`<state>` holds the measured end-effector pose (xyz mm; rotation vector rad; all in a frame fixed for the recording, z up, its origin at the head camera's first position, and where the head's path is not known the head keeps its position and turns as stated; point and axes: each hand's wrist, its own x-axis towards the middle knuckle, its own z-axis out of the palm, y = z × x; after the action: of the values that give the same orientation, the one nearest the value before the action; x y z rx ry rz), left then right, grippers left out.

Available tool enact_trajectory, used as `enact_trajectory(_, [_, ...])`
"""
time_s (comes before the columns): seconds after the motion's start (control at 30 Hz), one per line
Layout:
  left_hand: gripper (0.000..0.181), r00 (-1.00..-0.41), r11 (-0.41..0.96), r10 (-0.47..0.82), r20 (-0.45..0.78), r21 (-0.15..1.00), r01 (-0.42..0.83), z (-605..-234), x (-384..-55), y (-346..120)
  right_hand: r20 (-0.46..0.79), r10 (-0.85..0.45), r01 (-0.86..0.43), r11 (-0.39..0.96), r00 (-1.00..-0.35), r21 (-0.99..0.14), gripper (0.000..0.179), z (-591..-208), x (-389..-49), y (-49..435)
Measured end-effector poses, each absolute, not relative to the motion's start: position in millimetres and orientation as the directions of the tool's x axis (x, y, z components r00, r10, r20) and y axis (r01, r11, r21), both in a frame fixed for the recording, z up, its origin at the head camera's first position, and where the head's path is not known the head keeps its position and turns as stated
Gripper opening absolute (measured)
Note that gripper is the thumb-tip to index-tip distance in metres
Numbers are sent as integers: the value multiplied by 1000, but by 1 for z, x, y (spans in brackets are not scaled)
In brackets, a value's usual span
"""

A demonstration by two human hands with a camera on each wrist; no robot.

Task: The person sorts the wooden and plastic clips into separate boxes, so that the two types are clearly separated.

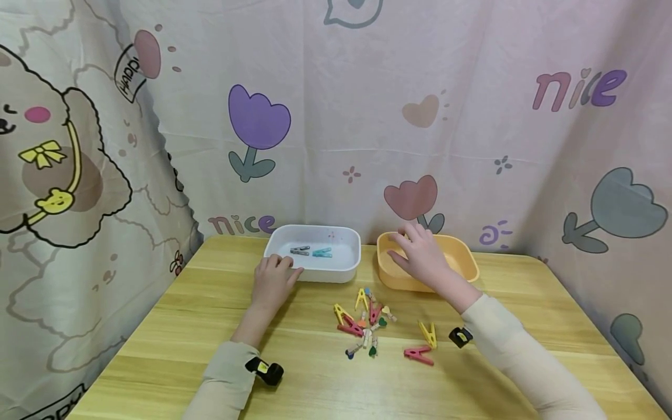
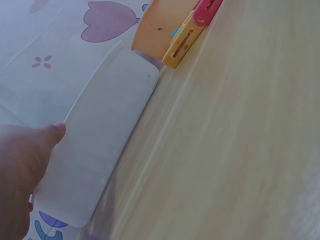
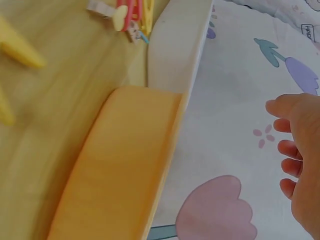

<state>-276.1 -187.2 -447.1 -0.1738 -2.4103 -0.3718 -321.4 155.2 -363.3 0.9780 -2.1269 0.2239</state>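
My left hand (image 1: 272, 283) holds the near left corner of a white plastic basin (image 1: 331, 275). Its thumb lies on the rim in the left wrist view. Inside that basin are a grey clothespin (image 1: 300, 251) and a teal clothespin (image 1: 322, 252). Above the yellow-orange basin (image 1: 401, 282) hovers my right hand (image 1: 422, 254), fingers apart and slightly bent, holding nothing. Part of that basin's inside is hidden behind the hand. Between the hands and nearer me lies a loose pile of yellow clothespins (image 1: 342, 314), red clothespins (image 1: 350, 328) and small wooden clips (image 1: 367, 338) with coloured hearts.
Right of the pile, a yellow clothespin (image 1: 427, 335) and a red clothespin (image 1: 419, 354) lie on the wooden table (image 1: 315, 385). Both basins stand at the table's back edge, against a patterned curtain (image 1: 336, 116). Black cameras (image 1: 266, 371) are worn at the wrists.
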Motion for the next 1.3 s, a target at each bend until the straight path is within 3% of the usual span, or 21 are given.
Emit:
enact_trajectory(0.4, [31, -767, 953, 26, 641, 216, 213, -448, -277, -187, 703, -576, -707, 692, -417, 148, 31, -384, -306, 183])
enact_trajectory(0.83, [29, -774, 950, 23, 633, 228, 215, -448, -276, -186, 658, -576, -687, 717, -484, 122, 32, -399, -284, 206])
enact_trajectory(1.3, [29, -755, 951, 32, 655, 213, 225, -445, -274, -186, 608, -650, -741, 655, -456, 146, 34, -417, -264, 230])
